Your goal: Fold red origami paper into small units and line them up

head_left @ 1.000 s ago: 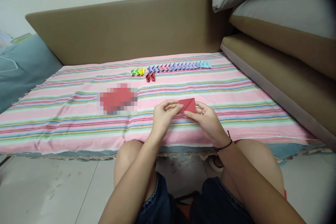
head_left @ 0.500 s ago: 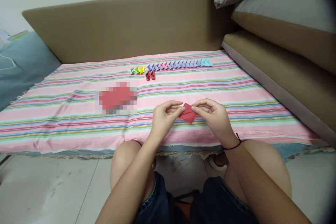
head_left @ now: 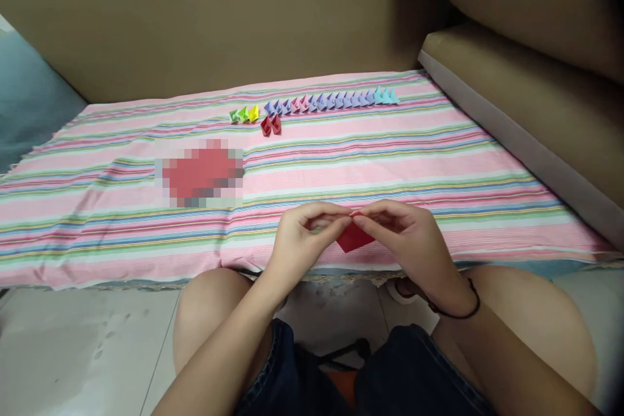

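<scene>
A small folded piece of red paper (head_left: 354, 239) is held between both my hands just above the near edge of the striped cloth (head_left: 439, 162). My left hand (head_left: 302, 240) pinches its left side with curled fingers. My right hand (head_left: 414, 244), with a dark cord round the wrist, pinches the top and right side. The fingertips of both hands meet above the paper.
A row of several small folded paper pieces (head_left: 316, 103) in green, yellow, purple, pink and blue lies at the back of the cloth, with two red ones (head_left: 270, 124) in front. A blurred red patch (head_left: 199, 172) lies left of centre. Brown cushions (head_left: 526, 97) rise at right.
My hands have come closer to me and lower in view, with the red paper turned and folded smaller between the fingertips. The camera has tipped downward.
</scene>
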`<state>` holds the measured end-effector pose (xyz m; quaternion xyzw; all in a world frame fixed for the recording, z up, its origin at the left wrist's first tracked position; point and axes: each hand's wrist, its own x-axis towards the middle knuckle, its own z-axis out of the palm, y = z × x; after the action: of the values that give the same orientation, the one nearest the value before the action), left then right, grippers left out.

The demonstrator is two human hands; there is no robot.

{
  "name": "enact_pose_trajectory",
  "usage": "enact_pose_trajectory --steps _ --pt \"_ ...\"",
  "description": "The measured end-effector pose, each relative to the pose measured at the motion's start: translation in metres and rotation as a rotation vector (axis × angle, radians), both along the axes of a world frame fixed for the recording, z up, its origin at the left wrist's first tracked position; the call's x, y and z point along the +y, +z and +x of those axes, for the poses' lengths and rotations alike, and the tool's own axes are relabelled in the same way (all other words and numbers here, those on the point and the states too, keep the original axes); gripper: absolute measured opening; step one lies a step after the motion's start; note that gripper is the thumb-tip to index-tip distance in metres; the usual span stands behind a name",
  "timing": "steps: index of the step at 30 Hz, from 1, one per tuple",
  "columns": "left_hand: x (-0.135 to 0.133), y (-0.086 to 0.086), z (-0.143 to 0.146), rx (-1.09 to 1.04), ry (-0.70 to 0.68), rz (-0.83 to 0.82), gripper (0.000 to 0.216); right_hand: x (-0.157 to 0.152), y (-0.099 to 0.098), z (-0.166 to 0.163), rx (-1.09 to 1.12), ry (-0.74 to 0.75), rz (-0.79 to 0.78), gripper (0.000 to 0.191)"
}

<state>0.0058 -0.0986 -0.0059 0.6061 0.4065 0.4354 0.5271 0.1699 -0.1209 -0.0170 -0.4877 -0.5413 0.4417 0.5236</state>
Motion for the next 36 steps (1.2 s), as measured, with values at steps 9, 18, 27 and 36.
enact_pose_trajectory --steps 9,18,27,36 --pt "0.006 0.004 0.012 -0.049 0.094 -0.14 0.017 0.006 0.006 0.0 0.011 -0.072 0.011 0.006" --pt "0.009 0.01 0.002 -0.032 0.076 -0.122 0.017 0.011 0.008 0.002 0.017 0.014 -0.02 0.02" --pt "0.01 0.009 0.003 -0.085 0.036 -0.137 0.019 0.009 0.01 0.001 -0.034 -0.061 0.05 0.013" --pt "0.007 0.003 0.013 -0.198 0.125 -0.191 0.025 0.007 0.002 -0.01 0.112 -0.227 0.045 0.009"
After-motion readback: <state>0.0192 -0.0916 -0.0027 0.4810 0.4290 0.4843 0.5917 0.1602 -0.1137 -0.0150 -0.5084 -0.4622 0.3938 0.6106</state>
